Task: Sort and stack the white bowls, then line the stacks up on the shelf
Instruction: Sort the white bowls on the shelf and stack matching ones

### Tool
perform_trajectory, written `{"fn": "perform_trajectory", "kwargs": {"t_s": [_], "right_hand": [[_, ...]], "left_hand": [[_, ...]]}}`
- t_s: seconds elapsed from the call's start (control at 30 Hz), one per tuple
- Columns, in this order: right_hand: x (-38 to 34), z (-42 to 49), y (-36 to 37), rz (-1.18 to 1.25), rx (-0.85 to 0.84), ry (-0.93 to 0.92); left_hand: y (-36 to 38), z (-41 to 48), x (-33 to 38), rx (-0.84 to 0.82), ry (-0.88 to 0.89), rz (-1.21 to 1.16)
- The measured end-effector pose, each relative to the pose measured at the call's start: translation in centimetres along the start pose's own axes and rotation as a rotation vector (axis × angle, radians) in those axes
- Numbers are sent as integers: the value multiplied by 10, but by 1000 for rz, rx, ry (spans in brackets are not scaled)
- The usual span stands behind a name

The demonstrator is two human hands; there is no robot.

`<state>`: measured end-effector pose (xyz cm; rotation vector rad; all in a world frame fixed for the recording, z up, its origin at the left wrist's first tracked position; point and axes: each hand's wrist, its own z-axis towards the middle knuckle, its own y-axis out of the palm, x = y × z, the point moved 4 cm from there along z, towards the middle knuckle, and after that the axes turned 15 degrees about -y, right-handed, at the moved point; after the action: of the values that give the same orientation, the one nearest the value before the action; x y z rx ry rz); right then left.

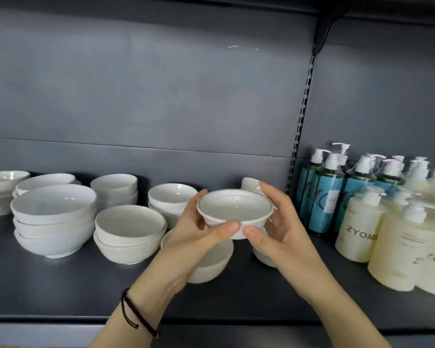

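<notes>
Clearly both hands share the load: the left hand (194, 232) and the right hand (284, 232) clasp a small white bowl (234, 209) from either side. Each thumb (227, 227) presses the near wall, the 2 tips almost meeting, while the other fingers (268, 190) curl round the far rim. The bowl is upright, shallow and glossy inside, with a stepped, flanged lip and a thin dark line along its back edge. It is held in the air above the dark shelf (73, 285), over a lower bowl (211, 264) standing there. To the left stand a stack of 3 large bowls (54, 219) and a stack of 2 smaller bowls (129, 234); pump bottles (359, 229) crowd the right.
</notes>
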<state>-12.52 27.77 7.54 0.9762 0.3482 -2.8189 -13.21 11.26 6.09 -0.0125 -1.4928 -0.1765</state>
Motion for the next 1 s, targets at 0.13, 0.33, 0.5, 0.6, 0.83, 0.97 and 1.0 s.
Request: {"fn": "perform_trajectory", "kwargs": {"t_s": [0.13, 0.33, 0.5, 0.6, 0.83, 0.97, 1.0], "right_hand": [[5, -2, -39, 109, 35, 139], [25, -4, -96, 110, 53, 176], [48, -10, -121, 71, -34, 233], [63, -14, -125, 42, -109, 253], [91, -11, -126, 61, -171, 267], [104, -14, -125, 66, -201, 278], [106, -15, -125, 71, -203, 280]], "left_hand": [[33, 19, 0, -67, 23, -28], [79, 45, -12, -139, -47, -20], [97, 55, -24, -97, -88, 38], [103, 56, -28, -67, -80, 92], [108, 61, -30, -27, -61, 84], [105, 63, -33, 4, -45, 131], [105, 64, -33, 10, -47, 155]]}}
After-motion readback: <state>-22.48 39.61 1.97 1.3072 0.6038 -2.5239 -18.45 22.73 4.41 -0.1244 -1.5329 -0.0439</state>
